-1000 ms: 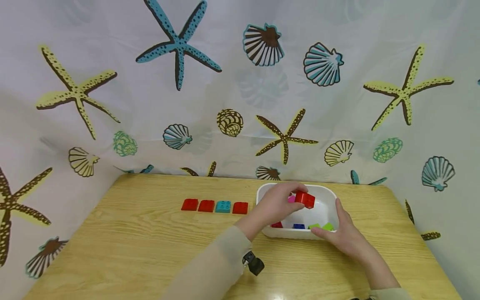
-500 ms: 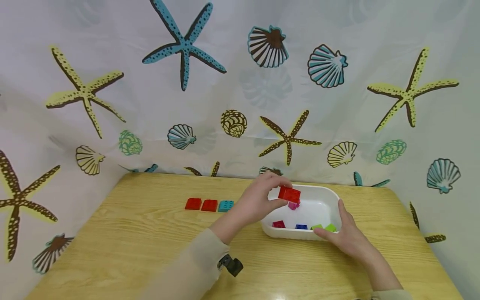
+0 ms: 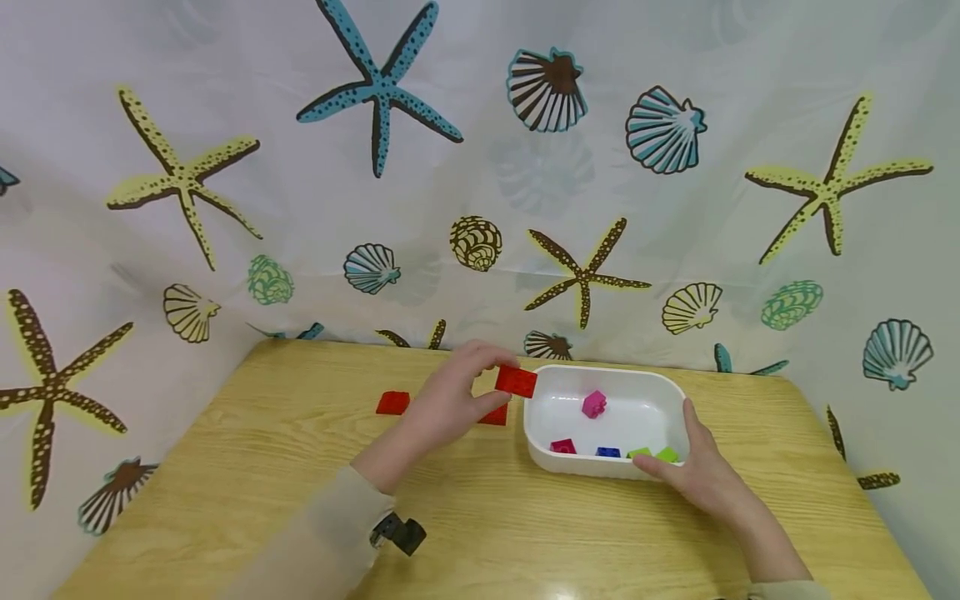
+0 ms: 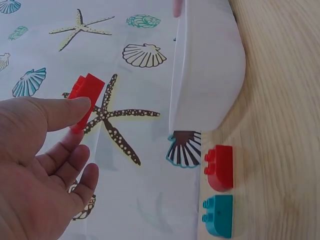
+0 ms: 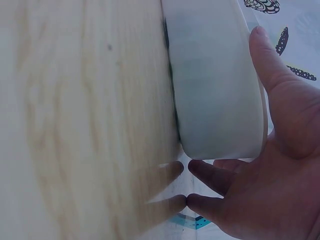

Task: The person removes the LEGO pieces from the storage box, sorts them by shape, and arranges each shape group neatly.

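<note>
My left hand (image 3: 450, 396) pinches a red toy building brick (image 3: 516, 382) between thumb and fingertips, above the table just left of the white tub (image 3: 581, 467). In the left wrist view the thumb presses on the red brick (image 4: 89, 100), studs facing away. Below this hand runs a row of bricks on the table: a red one (image 3: 392, 403) at the left end, another red one (image 3: 493, 415) near the tub. A teal brick (image 4: 218, 216) shows only in the left wrist view. My right hand (image 3: 701, 467) holds the tub's right end, thumb at the front rim.
Inside the tub lie a pink brick (image 3: 594, 404), a dark red one (image 3: 563, 447), a blue one (image 3: 608, 452) and lime green ones (image 3: 666, 455). A curtain (image 3: 420, 200) printed with shells and starfish hangs behind the wooden table (image 3: 525, 533).
My left hand has carried the red brick leftward out of the tub, over toward the row, covering part of it. My right hand stays on the tub.
</note>
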A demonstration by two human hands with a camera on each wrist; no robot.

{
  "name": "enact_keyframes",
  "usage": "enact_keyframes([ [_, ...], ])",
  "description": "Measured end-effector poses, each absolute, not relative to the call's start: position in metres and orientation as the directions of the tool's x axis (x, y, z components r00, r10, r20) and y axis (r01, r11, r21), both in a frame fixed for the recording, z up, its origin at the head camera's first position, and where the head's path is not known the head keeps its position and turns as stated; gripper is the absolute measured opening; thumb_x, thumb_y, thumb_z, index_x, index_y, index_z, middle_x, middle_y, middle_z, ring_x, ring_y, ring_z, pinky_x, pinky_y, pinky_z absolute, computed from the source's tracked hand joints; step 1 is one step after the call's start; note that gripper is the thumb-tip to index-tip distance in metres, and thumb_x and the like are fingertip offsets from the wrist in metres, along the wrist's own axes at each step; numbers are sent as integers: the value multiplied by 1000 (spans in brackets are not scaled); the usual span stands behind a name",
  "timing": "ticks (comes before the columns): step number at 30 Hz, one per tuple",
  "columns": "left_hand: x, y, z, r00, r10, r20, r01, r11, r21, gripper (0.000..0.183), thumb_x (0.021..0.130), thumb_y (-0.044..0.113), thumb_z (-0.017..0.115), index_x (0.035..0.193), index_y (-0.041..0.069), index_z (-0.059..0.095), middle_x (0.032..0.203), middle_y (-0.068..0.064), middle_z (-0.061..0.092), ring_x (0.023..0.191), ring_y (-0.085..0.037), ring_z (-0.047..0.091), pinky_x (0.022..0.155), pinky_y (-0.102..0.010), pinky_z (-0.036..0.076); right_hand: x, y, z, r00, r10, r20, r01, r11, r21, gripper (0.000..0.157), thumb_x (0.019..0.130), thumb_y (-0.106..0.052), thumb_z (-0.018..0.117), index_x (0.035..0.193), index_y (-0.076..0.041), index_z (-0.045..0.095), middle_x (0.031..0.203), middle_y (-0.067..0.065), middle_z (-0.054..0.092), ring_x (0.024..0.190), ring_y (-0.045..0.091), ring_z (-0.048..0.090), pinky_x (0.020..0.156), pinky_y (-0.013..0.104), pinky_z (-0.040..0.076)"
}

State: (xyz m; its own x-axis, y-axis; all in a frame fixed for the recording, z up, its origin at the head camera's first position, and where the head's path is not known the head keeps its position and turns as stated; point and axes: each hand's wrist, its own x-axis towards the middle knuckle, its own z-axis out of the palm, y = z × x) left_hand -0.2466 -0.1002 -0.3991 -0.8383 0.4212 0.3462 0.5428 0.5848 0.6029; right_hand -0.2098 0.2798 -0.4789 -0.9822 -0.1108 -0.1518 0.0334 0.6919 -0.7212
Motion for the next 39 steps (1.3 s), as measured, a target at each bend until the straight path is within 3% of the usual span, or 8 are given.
enact_keyframes([
  [17,-251,-188,-426,-911,314,267,412,673,615,45,103,7,78,147,9,65,145,-11,65,131,-36,59,111,-57,53,-211,280,-478,-980,-113,-163,43,682,-730,138,99,-58,79,169,1,-24,174,43,-2,159,63,11,127,75,16],
  [39,-276,-289,-464,-967,218,135,253,717,650,41,108,11,74,146,7,61,144,-19,64,132,-44,57,113,-63,49,-210,281,-477,-980,-124,-158,29,691,-722,134,100,-54,79,169,4,-21,173,44,-1,159,64,13,126,74,19],
])
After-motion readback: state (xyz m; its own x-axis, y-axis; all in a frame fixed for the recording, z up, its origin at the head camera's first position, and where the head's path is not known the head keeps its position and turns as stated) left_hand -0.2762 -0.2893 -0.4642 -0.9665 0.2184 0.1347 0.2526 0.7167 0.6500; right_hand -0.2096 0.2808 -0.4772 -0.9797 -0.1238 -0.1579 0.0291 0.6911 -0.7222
